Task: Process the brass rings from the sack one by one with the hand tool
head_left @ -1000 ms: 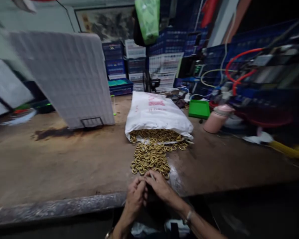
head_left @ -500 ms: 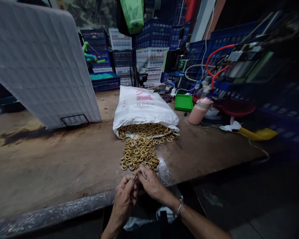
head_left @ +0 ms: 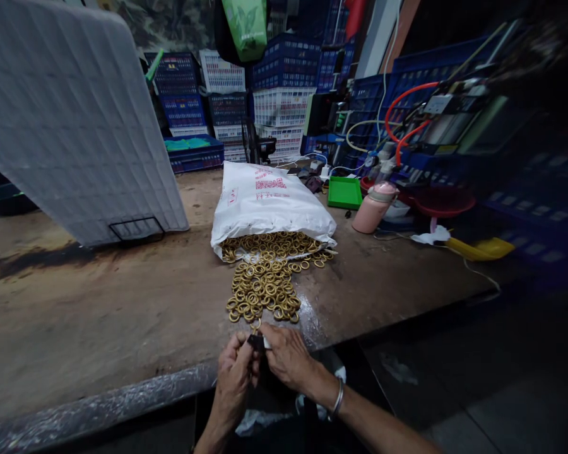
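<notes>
My left hand [head_left: 235, 362] is closed at the table's front edge, its thumb and fingers pinching a small flat black piece [head_left: 255, 342]. My right hand [head_left: 288, 354], with a bracelet at the wrist, meets it fingertip to fingertip. A gold-coloured ring [head_left: 256, 326] sticks out by the right fingertips, and a small white bit [head_left: 266, 343] shows under them. The exact grip on each is partly hidden. Just beyond lies a heap of gold-coloured rings [head_left: 265, 287], spilling from the mouth of a white woven sack [head_left: 272, 205] with red print.
A padded whitish panel [head_left: 80, 126] leans at the left on a wire stand. To the right are a green tray [head_left: 344, 192], a pink bottle [head_left: 373, 208], a yellow scoop [head_left: 480, 248] and a device with red hoses [head_left: 447, 120]. Stacked crates [head_left: 284, 104] stand behind the wooden table [head_left: 123, 321].
The black piece and white bit now show between my fingertips. The gold-coloured ring there now points away from me. My right fingers have curled over, and the view has shifted slightly.
</notes>
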### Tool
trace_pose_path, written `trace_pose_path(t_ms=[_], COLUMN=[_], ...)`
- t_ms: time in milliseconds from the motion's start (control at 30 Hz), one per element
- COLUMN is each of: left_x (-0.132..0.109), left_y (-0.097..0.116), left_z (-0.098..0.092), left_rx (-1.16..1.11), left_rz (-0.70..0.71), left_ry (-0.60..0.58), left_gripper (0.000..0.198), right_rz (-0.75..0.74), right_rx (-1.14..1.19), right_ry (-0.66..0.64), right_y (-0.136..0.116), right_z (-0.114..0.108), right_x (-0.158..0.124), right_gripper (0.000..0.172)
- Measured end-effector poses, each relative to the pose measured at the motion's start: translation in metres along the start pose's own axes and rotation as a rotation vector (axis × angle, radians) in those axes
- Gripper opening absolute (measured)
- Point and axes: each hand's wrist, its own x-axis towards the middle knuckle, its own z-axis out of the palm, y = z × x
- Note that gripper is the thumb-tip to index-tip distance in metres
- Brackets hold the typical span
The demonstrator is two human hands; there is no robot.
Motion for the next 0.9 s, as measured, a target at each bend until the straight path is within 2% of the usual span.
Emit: trace_pose_path(t_ms=[533, 700, 900], left_x=[0.004, -0.004, -0.025], left_y=[-0.006, -0.006, -0.002], left_z=[-0.003, -0.004, 0.001], left_rx=[0.110, 0.084, -0.058], left_rz=[0.038, -0.017, -0.083], left_ry=[-0.029, -0.023, -0.229], left_gripper=[0.028, 0.032, 0.027], right_rz=[0.011, 0.070, 0.189], right_rx=[-0.019, -0.098, -0.137], right_ry=[-0.029, -0.052, 0.058], right_y=[-0.005, -0.001, 0.003], right_z=[-0.002, 0.001, -0.012], right_x=[-0.001, 0.000, 0.006], right_gripper=[0.026, 0.029, 0.026])
